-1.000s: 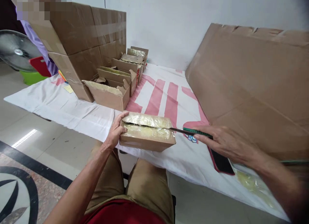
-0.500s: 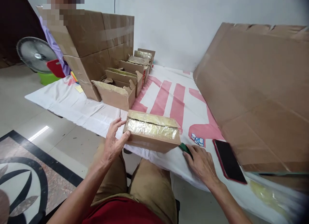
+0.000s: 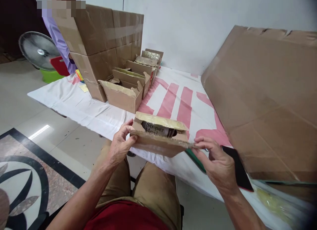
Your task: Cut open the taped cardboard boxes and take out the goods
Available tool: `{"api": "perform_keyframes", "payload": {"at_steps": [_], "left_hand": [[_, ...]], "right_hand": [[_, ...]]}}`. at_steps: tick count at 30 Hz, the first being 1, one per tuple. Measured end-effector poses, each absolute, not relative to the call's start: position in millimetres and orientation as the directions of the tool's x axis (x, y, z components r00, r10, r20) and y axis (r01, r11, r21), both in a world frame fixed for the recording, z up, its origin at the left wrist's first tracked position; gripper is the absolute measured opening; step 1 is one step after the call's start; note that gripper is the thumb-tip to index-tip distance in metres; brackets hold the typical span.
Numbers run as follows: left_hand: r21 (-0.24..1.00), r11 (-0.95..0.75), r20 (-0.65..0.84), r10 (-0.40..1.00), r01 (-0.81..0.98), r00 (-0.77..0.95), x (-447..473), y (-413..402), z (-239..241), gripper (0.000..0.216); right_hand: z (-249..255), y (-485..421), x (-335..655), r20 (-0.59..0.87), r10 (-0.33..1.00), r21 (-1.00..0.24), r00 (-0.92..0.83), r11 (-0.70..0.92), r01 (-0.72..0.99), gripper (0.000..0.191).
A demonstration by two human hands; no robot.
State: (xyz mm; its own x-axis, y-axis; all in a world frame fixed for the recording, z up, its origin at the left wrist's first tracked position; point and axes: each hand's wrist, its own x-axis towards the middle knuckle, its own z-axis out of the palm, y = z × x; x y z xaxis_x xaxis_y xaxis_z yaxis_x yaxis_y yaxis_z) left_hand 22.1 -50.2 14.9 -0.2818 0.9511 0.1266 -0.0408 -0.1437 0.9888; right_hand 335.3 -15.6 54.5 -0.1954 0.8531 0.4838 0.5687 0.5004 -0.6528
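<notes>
A small taped cardboard box lies at the near edge of the white and red table cover. Its near top flap is lifted, and a package printed "Super Meal" shows inside. My left hand pinches the flap's left end. My right hand pinches its right end. A green-handled knife lies on the cover just under my right hand. A dark phone with a red rim lies to the right, partly hidden by that hand.
Several opened small boxes stand in a row toward the wall, beside stacked big cartons. A large flat cardboard sheet leans at the right. A person in a purple sleeve and a fan are at the far left.
My right hand drew the knife out of the cut tape and laid it on the cover. Both hands then took the near flap and lifted it, showing the package inside.
</notes>
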Motion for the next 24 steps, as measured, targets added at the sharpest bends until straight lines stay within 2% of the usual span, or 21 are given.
{"api": "perform_keyframes", "payload": {"at_steps": [4, 8, 11, 14, 19, 24], "left_hand": [[0.973, -0.228, 0.23, 0.921, 0.045, -0.315, 10.9, -52.1, 12.1, 0.023], [0.968, -0.236, 0.25, 0.918, 0.081, -0.307, 9.0, -52.4, 5.3, 0.02], [0.957, -0.261, 0.289, 0.901, 0.128, -0.323, 11.5, -51.5, 2.7, 0.022], [0.949, -0.276, 0.313, 0.892, 0.155, -0.327, 12.1, -51.4, 1.2, 0.025], [0.937, -0.316, 0.346, 0.899, 0.149, -0.268, 7.1, -54.2, -3.3, 0.028], [0.936, -0.317, 0.348, 0.902, 0.154, -0.255, 6.6, -56.2, -11.2, 0.025]], "right_hand": [[70.7, -32.4, 347.6, 0.398, 0.758, -0.614, -0.517, 0.638, 0.464, 0.013], [86.7, -30.3, 339.7, 0.39, 0.792, -0.617, -0.469, 0.603, 0.505, 0.021], [93.2, -19.5, 315.7, 0.27, 0.791, -0.596, -0.549, 0.585, 0.55, 0.034], [95.3, -6.1, 290.9, 0.147, 0.717, -0.451, -0.682, 0.662, 0.599, 0.046], [90.5, 28.4, 269.4, 0.213, 0.731, -0.11, -0.649, 0.677, 0.727, 0.055], [80.2, 62.1, 259.7, 0.017, 0.788, 0.03, -0.616, 0.615, 0.788, 0.047]]}}
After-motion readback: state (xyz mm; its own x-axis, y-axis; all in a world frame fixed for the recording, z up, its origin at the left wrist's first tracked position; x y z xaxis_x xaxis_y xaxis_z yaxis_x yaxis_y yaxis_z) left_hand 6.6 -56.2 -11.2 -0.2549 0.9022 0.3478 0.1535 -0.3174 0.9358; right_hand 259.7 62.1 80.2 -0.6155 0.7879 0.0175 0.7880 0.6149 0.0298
